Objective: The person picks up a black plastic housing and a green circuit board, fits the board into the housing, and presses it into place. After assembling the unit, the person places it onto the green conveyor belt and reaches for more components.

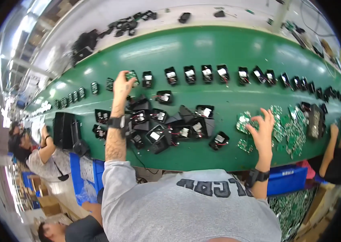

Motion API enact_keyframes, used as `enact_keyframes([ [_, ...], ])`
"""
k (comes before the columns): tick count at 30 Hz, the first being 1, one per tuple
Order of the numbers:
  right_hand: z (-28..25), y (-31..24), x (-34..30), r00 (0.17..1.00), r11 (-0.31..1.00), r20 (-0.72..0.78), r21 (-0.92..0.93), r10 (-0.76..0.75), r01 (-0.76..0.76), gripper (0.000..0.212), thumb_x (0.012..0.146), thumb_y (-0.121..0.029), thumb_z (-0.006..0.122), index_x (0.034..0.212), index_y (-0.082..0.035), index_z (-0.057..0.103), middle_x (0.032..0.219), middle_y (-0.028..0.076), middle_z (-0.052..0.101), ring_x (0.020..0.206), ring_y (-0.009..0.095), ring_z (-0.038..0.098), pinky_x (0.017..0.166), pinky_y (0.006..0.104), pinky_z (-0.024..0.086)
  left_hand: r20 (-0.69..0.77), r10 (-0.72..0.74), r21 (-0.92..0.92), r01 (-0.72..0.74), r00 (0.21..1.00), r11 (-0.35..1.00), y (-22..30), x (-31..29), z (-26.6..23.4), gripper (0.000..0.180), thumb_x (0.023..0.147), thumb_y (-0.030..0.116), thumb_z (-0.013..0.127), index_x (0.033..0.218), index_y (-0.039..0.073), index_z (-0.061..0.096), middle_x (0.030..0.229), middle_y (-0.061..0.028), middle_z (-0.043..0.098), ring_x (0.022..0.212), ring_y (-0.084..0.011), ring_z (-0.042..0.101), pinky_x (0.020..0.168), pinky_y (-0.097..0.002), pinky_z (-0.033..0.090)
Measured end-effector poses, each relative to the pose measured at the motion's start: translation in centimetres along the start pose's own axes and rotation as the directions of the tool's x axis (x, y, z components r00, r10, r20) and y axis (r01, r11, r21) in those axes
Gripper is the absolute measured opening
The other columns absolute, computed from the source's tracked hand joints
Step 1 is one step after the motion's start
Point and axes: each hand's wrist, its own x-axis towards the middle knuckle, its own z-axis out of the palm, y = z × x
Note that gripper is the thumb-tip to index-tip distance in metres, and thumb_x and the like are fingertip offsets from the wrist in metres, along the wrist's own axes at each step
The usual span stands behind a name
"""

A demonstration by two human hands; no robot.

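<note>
My left hand point(122, 86) is stretched out to the row of housings, its fingers closed on a small green circuit board point(131, 76). Just right of it stands an open black plastic housing point(147, 80) with a white part inside. At the right, my right hand point(263, 133) has thumb and forefinger at the edge of another green circuit board point(243, 121), gripping it over the table. Beside that hand lies a loose heap of green circuit boards point(295, 135). Dark bands circle both my wrists.
Black housings with red wires point(154, 135) lie jumbled before me on the green table point(202, 46). A long row of housings point(206, 74) runs across it. A black box point(65, 130) stands left, blue bins point(286, 179) below the edge. Co-workers point(43, 161) sit at both ends.
</note>
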Motion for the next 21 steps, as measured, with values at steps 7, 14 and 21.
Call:
enact_keyframes([
  [7, -0.1, 0.4, 0.4, 1.0, 0.994, 0.003, 0.106, 0.018, -0.018, 0.023, 0.071, -0.008, 0.075, 0.087, -0.006, 0.059, 0.127, 0.013, 0.054, 0.132, 0.036, 0.036, 0.107, 0.0455, 0.03, -0.085, 0.242, 0.257, -0.214, 0.966, 0.943, -0.9, 0.2, 2.3, 0.04, 0.074, 0.019, 0.07, 0.112, 0.008, 0.061, 0.101, -0.0164, 0.065, 0.102, -0.0356, 0.057, 0.088, -0.0439, 0.047],
  [14, 0.0, -1.7, 2.2, 0.972, 0.71, 0.068, 0.672, 0.223, -0.21, 0.006, 0.086, -0.004, 0.066, 0.09, -0.002, 0.062, 0.081, 0.004, 0.066, 0.059, 0.007, 0.059, 0.052, 0.0218, 0.043, 0.063, 0.27, 0.446, -0.269, 0.961, 0.854, 2.9, 0.8, 3.4, 0.044, 0.071, 0.039, 0.077, 0.103, 0.011, 0.066, 0.098, -0.0132, 0.066, 0.098, -0.0371, 0.054, 0.084, -0.0441, 0.046],
  [21, -0.9, -2.3, 1.2, 0.948, 0.381, 0.204, 0.879, 0.246, -0.288, 0.016, 0.086, 0.0, 0.063, 0.102, 0.002, 0.061, 0.08, 0.005, 0.064, 0.057, 0.008, 0.058, 0.048, 0.0192, 0.043, 0.171, 0.025, -0.43, 0.052, 0.985, 0.901, 8.8, -4.3, 1.0, 0.036, 0.09, 0.017, 0.061, 0.125, 0.014, 0.053, 0.086, -0.005, 0.065, 0.077, -0.0162, 0.065, 0.05, -0.0258, 0.049],
])
